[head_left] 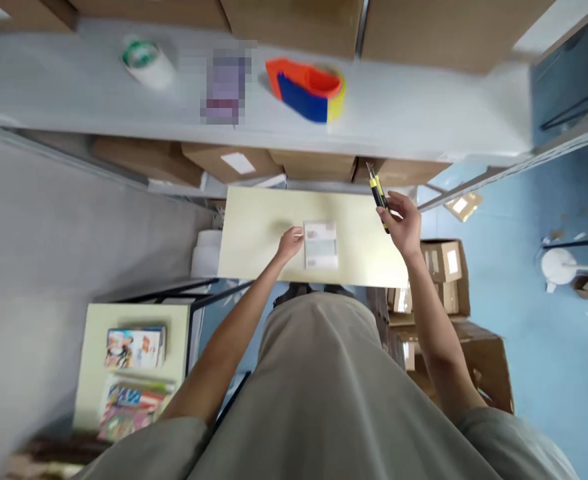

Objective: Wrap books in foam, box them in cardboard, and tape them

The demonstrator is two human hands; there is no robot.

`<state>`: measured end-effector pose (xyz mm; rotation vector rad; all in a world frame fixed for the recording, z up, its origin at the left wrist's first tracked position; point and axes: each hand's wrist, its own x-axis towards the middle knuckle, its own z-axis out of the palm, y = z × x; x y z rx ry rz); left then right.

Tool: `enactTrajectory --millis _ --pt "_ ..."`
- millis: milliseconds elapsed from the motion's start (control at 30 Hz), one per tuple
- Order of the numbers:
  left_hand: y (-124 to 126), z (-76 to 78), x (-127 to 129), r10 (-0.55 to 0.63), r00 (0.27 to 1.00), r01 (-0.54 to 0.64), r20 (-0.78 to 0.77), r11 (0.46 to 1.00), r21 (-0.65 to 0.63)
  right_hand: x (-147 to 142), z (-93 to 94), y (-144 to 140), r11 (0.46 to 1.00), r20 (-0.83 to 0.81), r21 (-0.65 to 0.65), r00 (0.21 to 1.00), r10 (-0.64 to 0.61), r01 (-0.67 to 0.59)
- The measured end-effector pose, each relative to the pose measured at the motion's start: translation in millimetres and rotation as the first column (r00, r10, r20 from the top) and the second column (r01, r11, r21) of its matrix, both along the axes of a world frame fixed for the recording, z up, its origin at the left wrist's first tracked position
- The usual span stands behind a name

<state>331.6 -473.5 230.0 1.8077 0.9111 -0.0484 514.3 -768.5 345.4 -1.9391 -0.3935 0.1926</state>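
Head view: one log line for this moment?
left hand: touching small packet on cream table | right hand: holding yellow-black utility knife, raised | tape dispenser on shelf

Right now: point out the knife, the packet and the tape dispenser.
knife (378,193), head view, yellow-black handle in the right hand (404,223)
packet (321,245), head view, middle of its face
tape dispenser (307,88), head view, blue-orange body

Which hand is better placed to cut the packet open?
Right, probably: the right hand holds the knife, blade out, just beside the packet. The left hand rests against it.
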Motion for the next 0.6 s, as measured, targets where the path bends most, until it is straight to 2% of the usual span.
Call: enactTrajectory --millis 67,133,200,267,367,467,533,600 --pt "-3 -29.6 -20 0.024 0.995 -0.026 -0.093 1.0 -0.016 -48 -28.5 -7 1.0 -0.203 0.022 0.979 -0.009 0.014" --pt "-10 -53.8 -30 0.039 0.987 -0.044 -0.153 0.999 -0.027 -91 -53.9 -11 0.998 -0.386 0.023 0.921 -0.042 0.055" --pt "-19 -71.7 -34 0.067 0.983 -0.071 -0.169 0.997 -0.016 -127 -74.7 -13 0.995 -0.538 0.01 0.839 -0.078 0.099" --pt "-28 -83.2 -34 0.095 0.984 -0.095 -0.153 0.995 0.006 -155 -89.8 -13 0.992 -0.645 -0.009 0.757 -0.101 0.124" --pt "-33 -90.0 -34 0.015 0.99 -0.013 -0.139 1.0 0.015 -186 -104.4 -5 0.991 -0.718 -0.029 0.687 -0.111 0.13" --pt "-17 -88.4 -38 -0.204 0.968 0.216 -0.149 0.974 0.068 -204 -116.7 16 0.994 -0.72 -0.024 0.688 -0.093 0.109" --pt "3 -84.8 -42 -0.34 0.928 0.365 -0.153 0.912 0.187 -208 -126.9 37 0.998 -0.709 -0.028 0.703 -0.06 0.058" --pt "26 -80.4 -44 -0.466 0.871 0.49 -0.154 0.811 0.321 -206 -138.8 62 0.998 -0.668 -0.058 0.744 -0.013 -0.034"
